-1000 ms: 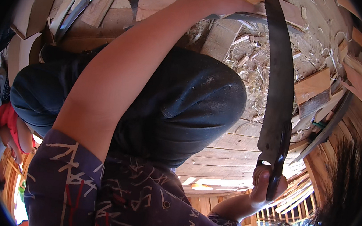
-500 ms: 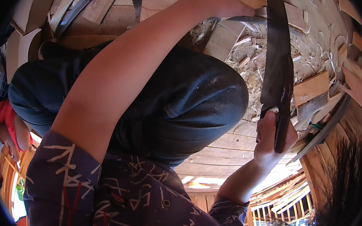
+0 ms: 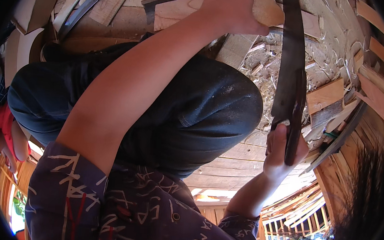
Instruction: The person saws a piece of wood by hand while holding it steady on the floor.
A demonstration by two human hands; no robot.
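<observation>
Plank floor of pale curved boards fills the background, littered with offcuts. Person's knee in dark trousers bulks across the centre, the chosen landmark. Above and right of the knee lies a heap of wood shavings, with short wood offcuts further right of it. A long dark blade runs upright along the right side of the knee, from the top edge down to its dark handle. Left hand sits above the knee, fingers clenched over a pale wooden board. Right hand, lower right of the knee, has fingers wrapped on the blade's handle end, thumb pressed along it.
</observation>
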